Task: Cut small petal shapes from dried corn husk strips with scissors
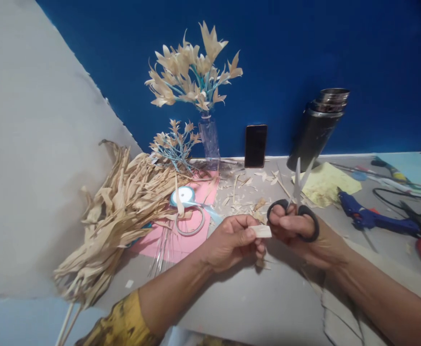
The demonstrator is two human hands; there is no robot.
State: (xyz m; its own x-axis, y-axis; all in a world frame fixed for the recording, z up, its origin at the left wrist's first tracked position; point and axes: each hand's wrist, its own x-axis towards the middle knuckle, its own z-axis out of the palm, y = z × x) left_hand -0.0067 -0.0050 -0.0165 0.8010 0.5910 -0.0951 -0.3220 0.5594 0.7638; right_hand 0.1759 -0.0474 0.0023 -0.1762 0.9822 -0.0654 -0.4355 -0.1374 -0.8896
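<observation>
Left hand (230, 244): grip pinches a short pale strip (261, 231), probably husk, between thumb and fingers. Right hand (306, 235): grip grasps black-handled scissors (297, 190), fingers in the loops, blades parted.

Key relation: strip is just left of the right hand, above the near-middle part of the table (228, 305). Its long axis runs roughly left to right, free end toward the right hand. Blades point far, up and away from the strip, so they're not lined up with it. Left hand is nearer, being the one holding it; right is just beside.

Further out: pale scraps (244, 182) scattered on the far side. Left: ribbon spool (182, 196), pink sheet (198, 245), big dry husk bundle (111, 206). Far: bottle (209, 139) with pale flowers (192, 72), phone (255, 146), dark flask (315, 134). Right: yellow paper (335, 182), blue glue gun (379, 220).
</observation>
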